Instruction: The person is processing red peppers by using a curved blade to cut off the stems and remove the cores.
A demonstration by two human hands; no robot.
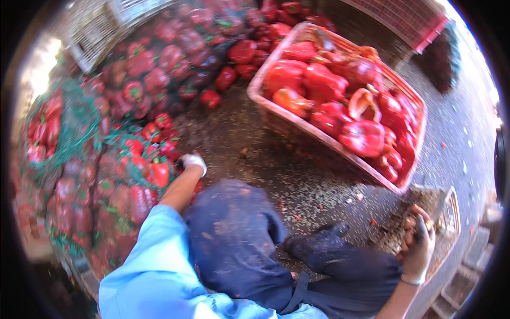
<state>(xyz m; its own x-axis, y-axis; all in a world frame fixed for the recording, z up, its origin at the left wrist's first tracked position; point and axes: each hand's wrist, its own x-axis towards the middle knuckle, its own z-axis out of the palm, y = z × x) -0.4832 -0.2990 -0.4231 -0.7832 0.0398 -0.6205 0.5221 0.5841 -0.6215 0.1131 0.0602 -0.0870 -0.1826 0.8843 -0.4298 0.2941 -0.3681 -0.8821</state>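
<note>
My left hand [194, 162], in a white glove or wrap, reaches to loose red bell peppers [169, 149] at the mouth of a green mesh sack [137, 169]. Blur and angle hide whether its fingers hold one. On the other side, my right hand [420, 239] is raised over a shallow crate [448, 215] with seeds and scraps in it. Its fingers are curled and dark-stained, and a small yellowish spot shows by the thumb; whether it grips something is unclear. Ahead stands a pink plastic crate [330, 159] heaped with red bell peppers [324, 81], some cut open and hollow.
Filled mesh sacks of peppers [171, 67] are piled at the left and far left. A white slatted crate [93, 38] and a red crate [414, 20] stand at the back. Pale seeds litter the floor [318, 207] by my shoe [318, 239]. Bricks [458, 283] lie at right.
</note>
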